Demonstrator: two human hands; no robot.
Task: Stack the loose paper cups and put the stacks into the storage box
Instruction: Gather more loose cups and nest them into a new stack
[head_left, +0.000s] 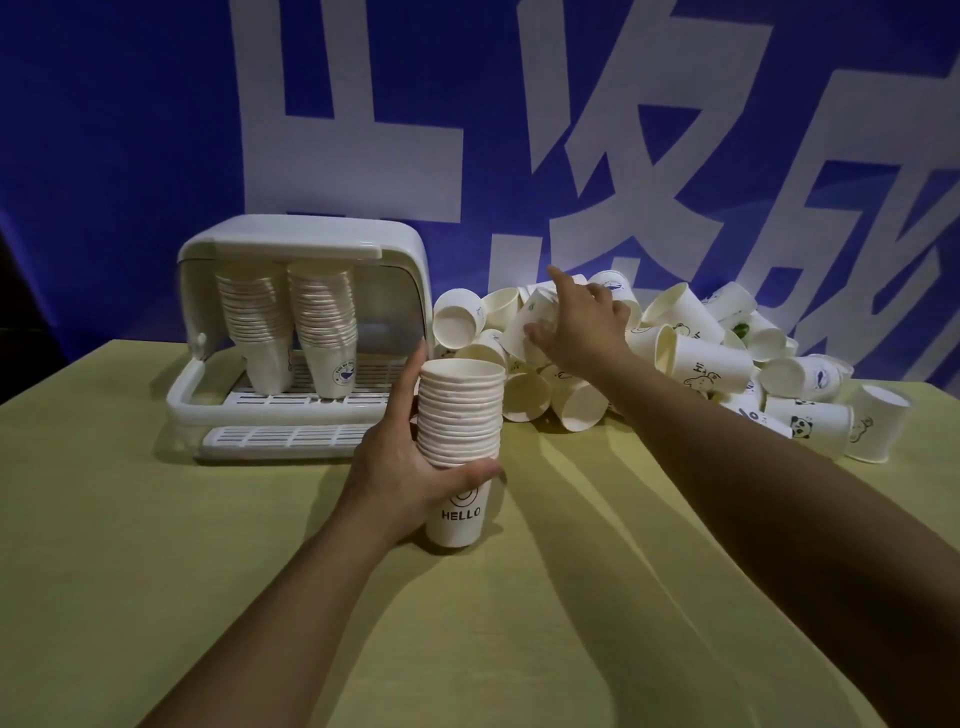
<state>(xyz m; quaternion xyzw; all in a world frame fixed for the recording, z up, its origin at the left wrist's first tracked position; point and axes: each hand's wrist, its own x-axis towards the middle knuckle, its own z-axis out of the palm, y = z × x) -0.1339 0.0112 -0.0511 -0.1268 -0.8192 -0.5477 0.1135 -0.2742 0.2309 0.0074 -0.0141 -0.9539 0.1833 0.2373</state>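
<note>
Stack (461, 441) of nested paper cups upright in left hand (402, 462), above the yellow tablecloth (208, 597) near the middle. Fingers curled round the stack's left side, thumb across the front just above the bottom cup printed "HELLO", index finger stretched up along the rims. Cannot tell whether the stack's base touches the cloth.

Right hand (582, 325) reached far forward into the pile (691, 364) of loose cups at the right rear of the table. Thumb and fingers spread around one tilted cup (530, 322) at the pile's left side, wrapped loosely on it. Index finger raised above. Cannot tell how firm the hold is.

Pile heaped against the blue backdrop (104, 156) with large white characters. Cups mostly lying on their sides, mouths facing many ways, some printed with small cartoon figures. One cup (878, 431) standing mouth down at the right edge, just apart from the heap.

Storage box (296, 338) white, left of the pile and just behind the held stack, lid swung up and back. Two tall stacks (291, 332) inside, side by side, mouths up, standing on the slatted tray. Right one marked with a round blue emblem on its lowest cup. Slatted front flap folded down onto the cloth.
</note>
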